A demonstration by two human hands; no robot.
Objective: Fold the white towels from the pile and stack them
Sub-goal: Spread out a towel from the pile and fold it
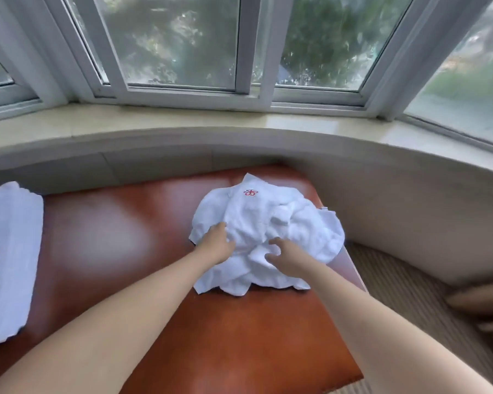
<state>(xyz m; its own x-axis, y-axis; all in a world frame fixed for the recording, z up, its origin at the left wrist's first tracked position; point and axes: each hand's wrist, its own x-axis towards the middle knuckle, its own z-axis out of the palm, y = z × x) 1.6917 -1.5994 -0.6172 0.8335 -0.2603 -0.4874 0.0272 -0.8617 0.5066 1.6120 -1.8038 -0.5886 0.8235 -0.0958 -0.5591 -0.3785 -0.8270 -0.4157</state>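
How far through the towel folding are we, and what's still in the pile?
Done: folded towels lie stacked at the left edge of the brown table; how many I cannot tell. In hand: the left hand grips the crumpled pile, and the right hand has curled fingers at it, apparently picking out the next towel. Left: the pile, which looks like several towels, all unfolded.

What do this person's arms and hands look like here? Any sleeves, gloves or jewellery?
Both forearms are bare for all their visible length: no sleeve shows. The left hand and the right hand wear no gloves, and no watch, bracelet or ring can be seen. The picture is a little soft, so a thin ring could go unnoticed.
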